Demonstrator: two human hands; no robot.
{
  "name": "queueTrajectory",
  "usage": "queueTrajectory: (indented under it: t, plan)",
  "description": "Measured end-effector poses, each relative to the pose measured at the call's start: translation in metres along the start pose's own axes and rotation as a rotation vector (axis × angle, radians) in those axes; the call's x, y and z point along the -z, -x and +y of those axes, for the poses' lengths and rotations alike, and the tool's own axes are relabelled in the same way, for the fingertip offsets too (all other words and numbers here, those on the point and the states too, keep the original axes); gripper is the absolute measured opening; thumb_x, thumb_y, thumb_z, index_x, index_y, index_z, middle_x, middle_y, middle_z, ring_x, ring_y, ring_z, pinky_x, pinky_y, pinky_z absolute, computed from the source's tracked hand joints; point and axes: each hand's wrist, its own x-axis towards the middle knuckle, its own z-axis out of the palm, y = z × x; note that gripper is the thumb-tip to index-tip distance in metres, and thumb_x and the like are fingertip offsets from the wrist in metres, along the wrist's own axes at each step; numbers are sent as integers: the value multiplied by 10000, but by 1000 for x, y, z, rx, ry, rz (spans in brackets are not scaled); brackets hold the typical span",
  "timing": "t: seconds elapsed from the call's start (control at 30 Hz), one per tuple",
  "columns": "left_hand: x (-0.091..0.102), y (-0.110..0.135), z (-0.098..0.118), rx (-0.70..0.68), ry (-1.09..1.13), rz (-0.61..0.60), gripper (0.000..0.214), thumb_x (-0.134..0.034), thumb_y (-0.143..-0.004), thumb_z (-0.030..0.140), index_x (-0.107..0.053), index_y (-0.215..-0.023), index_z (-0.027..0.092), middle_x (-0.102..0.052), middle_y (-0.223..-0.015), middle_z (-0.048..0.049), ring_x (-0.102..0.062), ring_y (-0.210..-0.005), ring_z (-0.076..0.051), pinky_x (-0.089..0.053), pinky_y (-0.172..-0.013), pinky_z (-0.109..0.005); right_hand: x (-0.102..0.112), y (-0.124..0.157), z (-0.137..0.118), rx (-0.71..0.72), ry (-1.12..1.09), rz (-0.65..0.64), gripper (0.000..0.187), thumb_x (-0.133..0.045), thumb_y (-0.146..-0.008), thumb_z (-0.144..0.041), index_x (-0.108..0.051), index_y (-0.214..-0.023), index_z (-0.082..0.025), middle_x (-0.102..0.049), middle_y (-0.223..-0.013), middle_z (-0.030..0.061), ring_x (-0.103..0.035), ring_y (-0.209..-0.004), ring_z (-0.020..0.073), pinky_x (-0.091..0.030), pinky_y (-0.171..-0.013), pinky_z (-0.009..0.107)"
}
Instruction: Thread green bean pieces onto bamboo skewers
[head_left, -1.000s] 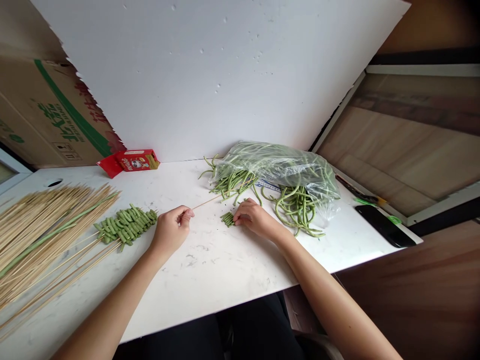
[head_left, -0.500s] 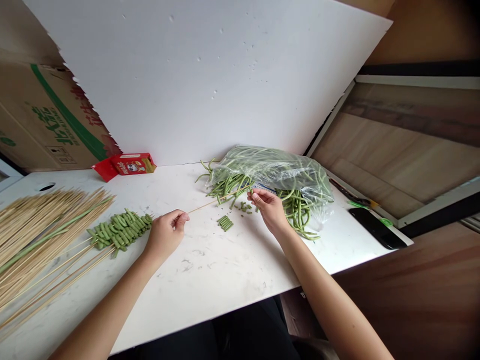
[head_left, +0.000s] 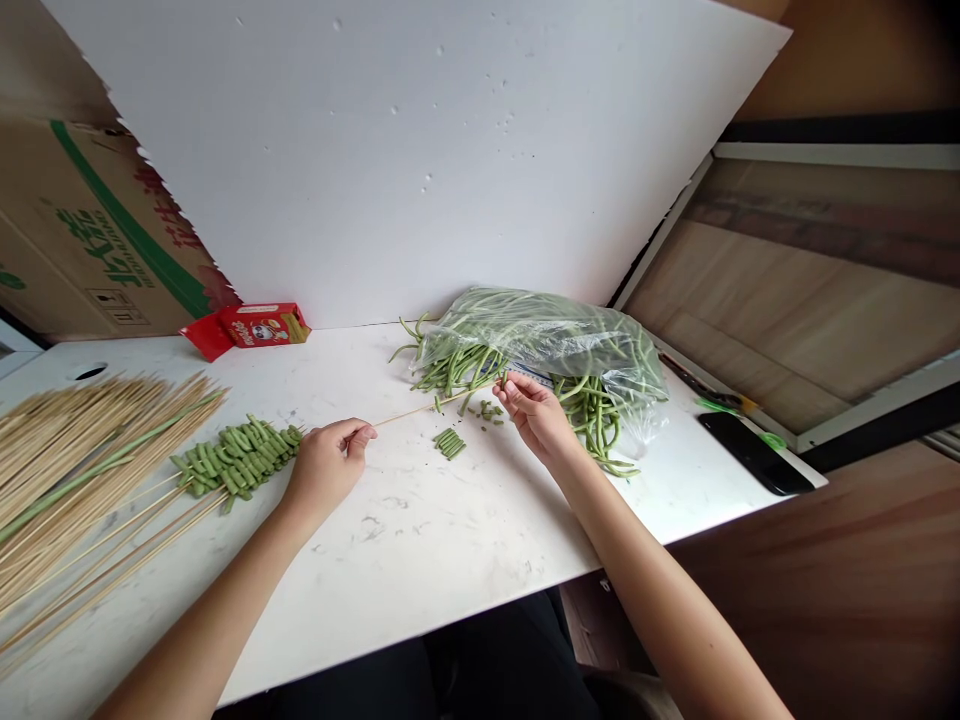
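1. I hold the thin bamboo skewer in my left hand, thumb and forefinger closed on its near end; the shaft runs to the right and far, its tip meeting my right hand.
2. My right hand's fingers are pinched shut on a short cut piece of green bean, held at the skewer tip, just near the clear plastic bag of long green beans.
3. To do this step well, I judge the skewer should stay level and steady while the piece goes on through its middle, crosswise, with fingertips kept clear of the point.
4. A small row of cut bean pieces lies on the white table between my hands, with loose scraps just beyond it.
5. To the left, a finished heap of skewered bean pieces rests against the pile of bare bamboo skewers.
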Motion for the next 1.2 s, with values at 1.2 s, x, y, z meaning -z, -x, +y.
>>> queueTrajectory:
  t: [1.2]
  plan:
    - [5, -2, 1, 53, -30, -27, 297, -564, -937, 365, -785, -827, 201, -787, -767, -49, -658, -674, -192, -441, -679, -301, -5, 4, -6, -67, -68, -46, 377, -1051, -640, -338, -856, -942, -227, -803, -932, 22, -737, -885, 141, -618, -886, 244]
